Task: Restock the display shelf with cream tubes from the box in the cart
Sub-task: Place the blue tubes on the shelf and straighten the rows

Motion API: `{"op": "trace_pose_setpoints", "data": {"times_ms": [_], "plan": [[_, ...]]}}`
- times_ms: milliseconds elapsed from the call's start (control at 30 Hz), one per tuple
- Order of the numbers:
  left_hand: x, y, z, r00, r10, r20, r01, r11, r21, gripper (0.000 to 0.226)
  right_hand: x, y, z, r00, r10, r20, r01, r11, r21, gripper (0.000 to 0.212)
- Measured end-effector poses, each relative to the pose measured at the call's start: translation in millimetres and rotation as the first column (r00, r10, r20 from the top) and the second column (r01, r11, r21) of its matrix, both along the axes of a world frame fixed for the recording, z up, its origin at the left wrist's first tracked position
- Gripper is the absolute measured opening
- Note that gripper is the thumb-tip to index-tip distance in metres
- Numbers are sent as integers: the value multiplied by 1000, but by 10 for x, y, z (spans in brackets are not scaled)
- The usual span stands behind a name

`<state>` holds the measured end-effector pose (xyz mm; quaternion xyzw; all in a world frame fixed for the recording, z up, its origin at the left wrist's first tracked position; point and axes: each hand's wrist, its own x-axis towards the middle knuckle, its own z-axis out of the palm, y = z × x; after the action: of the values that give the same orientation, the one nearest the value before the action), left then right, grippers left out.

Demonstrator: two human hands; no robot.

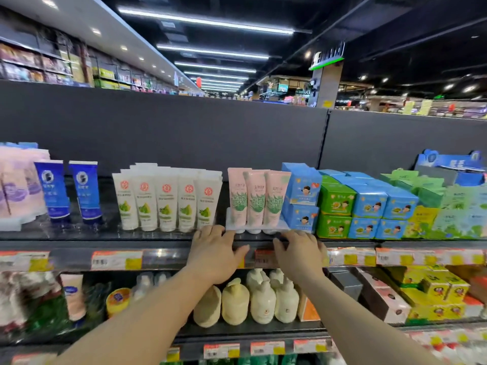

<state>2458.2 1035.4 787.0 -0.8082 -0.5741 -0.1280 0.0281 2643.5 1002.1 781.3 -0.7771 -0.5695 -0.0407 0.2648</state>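
Two bare forearms in view, no sleeves, no watch or rings on left hand [214, 250] or right hand [299, 252].

Above the tubes: a tall open space, with only the dark back wall [184, 133] behind
Left gap: bare shelf [110, 233] between the blue tubes [71, 191] and the white tubes [168, 198]; a hand could fit in
Middle: pink tubes [257, 198] stand close by the white tubes, with only a thin gap
Right: blue boxes [301, 196] touch the pink tubes, then green boxes [336, 209]; packed tight
Front edge: left hand [214, 252] and right hand [300, 252] sit on the shelf lip
Below: bottles [247, 299] fill the lower shelf
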Motion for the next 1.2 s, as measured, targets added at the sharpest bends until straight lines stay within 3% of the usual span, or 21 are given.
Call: {"op": "trace_pose_setpoints", "data": {"times_ms": [267, 400, 567, 667, 767, 1033, 1200], "plan": [[3, -35, 0, 1000, 0, 11, 0, 1000, -13, 72, -56, -2, -56, 1000, -8, -25, 8, 1000, 14, 32], [-233, -117, 23, 984, -60, 166, 43, 994, 105, 55, -271, -91, -52, 998, -24, -63, 33, 988, 148, 28], [-970, -44, 20, 952, 160, 260, -230, 935, 269, 39, -944, -83, 11, 962, 272, 17, -271, 950, 154, 34], [-1383, 43, 3, 913, 320, 254, -379, 896, 232, 45, -1300, -20, 45, 940, 341, 19, -342, 936, 86, 45], [-1645, 125, -43, 897, 384, 218, -422, 890, 172, 55, -1481, 25, 16, 953, 301, 39, -301, 953, 10, 50], [-1842, 209, -70, 901, 286, 327, -335, 937, 103, 53, -1558, 73, -66, 970, 233, 68, -231, 972, -32, 51], [-1869, 200, -37, 907, 281, 313, -327, 939, 107, 52, -1640, 110, -57, 974, 201, 102, -200, 980, -18, 53]]}}
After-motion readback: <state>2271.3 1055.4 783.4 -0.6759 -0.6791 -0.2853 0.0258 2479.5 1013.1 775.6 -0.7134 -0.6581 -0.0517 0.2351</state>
